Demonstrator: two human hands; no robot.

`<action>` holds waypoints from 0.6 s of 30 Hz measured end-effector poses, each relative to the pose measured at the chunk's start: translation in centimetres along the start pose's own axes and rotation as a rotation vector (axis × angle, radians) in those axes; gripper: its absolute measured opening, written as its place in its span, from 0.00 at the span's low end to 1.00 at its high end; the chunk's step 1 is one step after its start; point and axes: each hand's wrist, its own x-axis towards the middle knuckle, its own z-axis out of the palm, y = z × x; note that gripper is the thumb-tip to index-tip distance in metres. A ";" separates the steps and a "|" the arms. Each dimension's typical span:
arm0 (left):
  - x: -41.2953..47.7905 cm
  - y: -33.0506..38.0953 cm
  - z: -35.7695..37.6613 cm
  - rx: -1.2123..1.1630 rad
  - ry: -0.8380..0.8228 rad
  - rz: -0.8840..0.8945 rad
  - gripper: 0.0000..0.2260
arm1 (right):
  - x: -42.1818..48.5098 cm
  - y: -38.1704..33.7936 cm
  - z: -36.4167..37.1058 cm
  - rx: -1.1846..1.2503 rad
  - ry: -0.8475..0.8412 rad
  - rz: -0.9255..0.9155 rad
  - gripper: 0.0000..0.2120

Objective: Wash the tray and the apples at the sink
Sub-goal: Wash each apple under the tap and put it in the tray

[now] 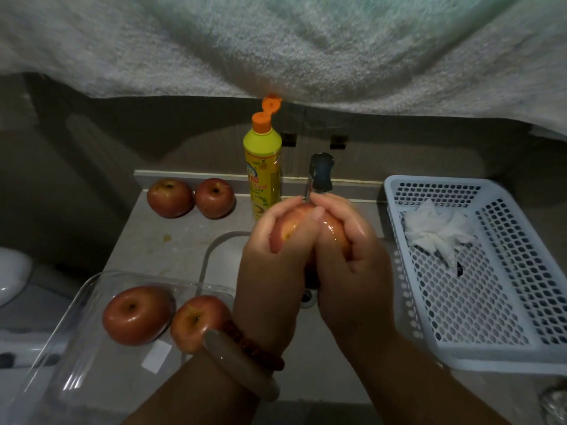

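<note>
wet apple [333, 231] cupped between both hands [310, 259]

Apples: five – two at surface back [170, 197] [214, 197], two in clear tray [136, 315] [196, 322], one held [333, 233]. One clear tray [76, 348]. One dish-soap bottle [262, 167]. One white basket [478, 271]. One crumpled tissue [435, 230]. One tap [320, 173].

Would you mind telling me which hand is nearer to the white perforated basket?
Right. The right hand grips the wet apple on the side facing the basket, beside its left rim. The left hand holds the apple's far side, further from the basket.
</note>
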 end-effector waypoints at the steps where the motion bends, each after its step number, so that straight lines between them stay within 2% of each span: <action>1: -0.3 -0.1 0.1 0.051 0.006 0.034 0.18 | -0.3 0.4 0.0 -0.027 0.026 -0.003 0.13; 5: -0.8 -0.5 0.1 0.383 0.144 0.227 0.15 | 0.4 -0.1 -0.1 0.245 0.128 0.355 0.11; 6: -0.8 -0.3 -0.1 0.330 0.155 0.186 0.16 | 0.4 -0.3 -0.1 0.278 0.093 0.399 0.09; 7: -0.7 -0.7 -0.6 0.271 0.131 0.154 0.16 | 0.4 -0.5 0.0 0.264 0.048 0.398 0.09; 8: -0.4 -1.2 -0.8 0.164 0.126 0.105 0.14 | 0.1 -0.6 0.1 0.225 0.008 0.358 0.12; 9: -0.2 -1.0 -0.7 0.201 0.138 0.157 0.13 | -0.3 -0.5 0.1 0.138 -0.013 0.288 0.17; 10: -0.2 -0.8 -0.7 0.178 0.102 0.130 0.14 | -0.5 -0.6 0.2 0.060 -0.015 0.219 0.18; 12: -0.7 -0.2 -0.2 0.206 0.034 0.163 0.16 | -0.7 -0.6 0.1 0.014 0.020 0.148 0.15; 15: -1.4 0.4 0.4 0.243 0.049 0.250 0.14 | 0.0 -0.8 0.0 0.249 0.139 0.312 0.11; 18: -0.4 -0.2 -0.1 0.311 0.054 0.239 0.19 | 0.3 -0.8 0.1 0.335 0.102 0.393 0.11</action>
